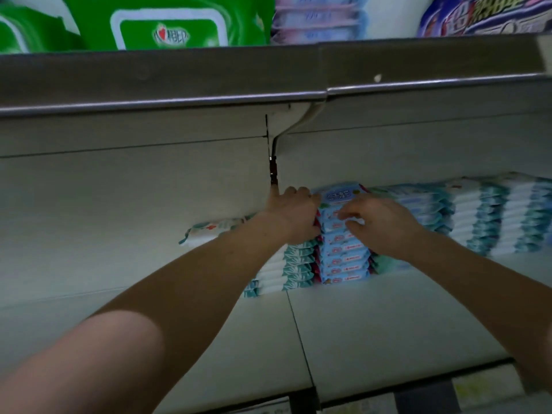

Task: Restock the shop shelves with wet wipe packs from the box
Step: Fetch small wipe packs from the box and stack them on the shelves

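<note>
Both hands are deep in the shelf (388, 324), on the blue stack (343, 258) of wet wipe packs that stands near the back wall. The left hand (294, 215) lies against the left side of the stack near its top. Its fingers are curled around the far edge, so its grip is closed on the upper packs. The right hand (379, 222) comes from the front right. Its grip, with curled fingers above and the thumb below, pinches the front edges of the upper packs.

The step in hand seems to be to settle these packs and make the column straight. To do it well, I think both hands should press evenly from the two sides, so that the smooth packs do not slide out. Then the column can be brought in line with the white and teal stack (286, 264), which touches it on the left, and with the row of packs (493, 216) on the right. The top pack (339, 194) seems a little tilted and may need levelling.

The packs are flat, soft and shiny. They are light blue, with a red and white label on the front edge. This column rises higher than its left neighbour.
</note>
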